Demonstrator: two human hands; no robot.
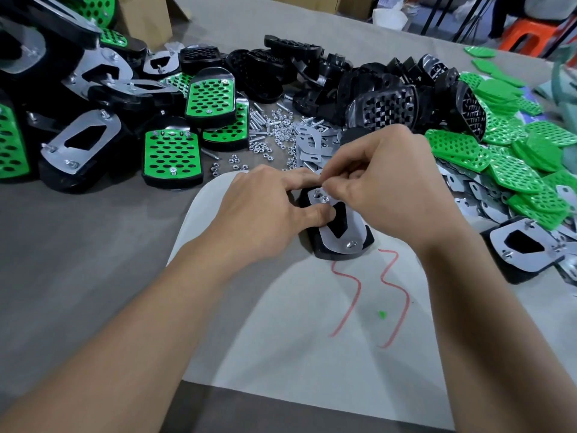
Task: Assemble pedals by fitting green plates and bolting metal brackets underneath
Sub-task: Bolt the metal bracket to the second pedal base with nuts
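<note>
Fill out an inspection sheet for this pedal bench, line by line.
Surface: grey cloth with a white sheet marked in red.
Job's things: upturned pedal on the sheet, bracket on top, nut at its near end; finished pedals left; black bases behind; green plates right; loose brackets, nuts and bolts in the middle.
Clutter: green scrap on the sheet.
Grips: left hand holds the pedal's far end, thumb on the bracket; right hand pinches a fastener, hidden by its fingers, there.
Cables: nothing seen.
Surroundings: cardboard boxes, orange stool.
</note>
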